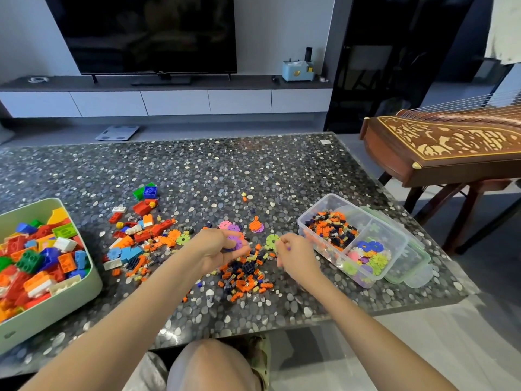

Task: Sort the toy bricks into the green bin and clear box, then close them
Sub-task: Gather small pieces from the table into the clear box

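Left hand (217, 251) is curled round purple discs (236, 243). Right hand (296, 259) has its fingers bunched and pinches a small purple piece (288, 248). Clear box (400, 235) lies just right of the right hand, long axis far-left to near-right, discs in its near end. Right hand is nearer. Green bin (93, 289) is well left of the left hand. Loose bricks (245, 275) lie between the hands.

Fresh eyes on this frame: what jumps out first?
The bright scatter of loose bricks in the centre, with both hands over it: left hand holds purple discs, right hand pinches a small purple piece. A brick-heaped green bin sits far left, a divided clear box right.
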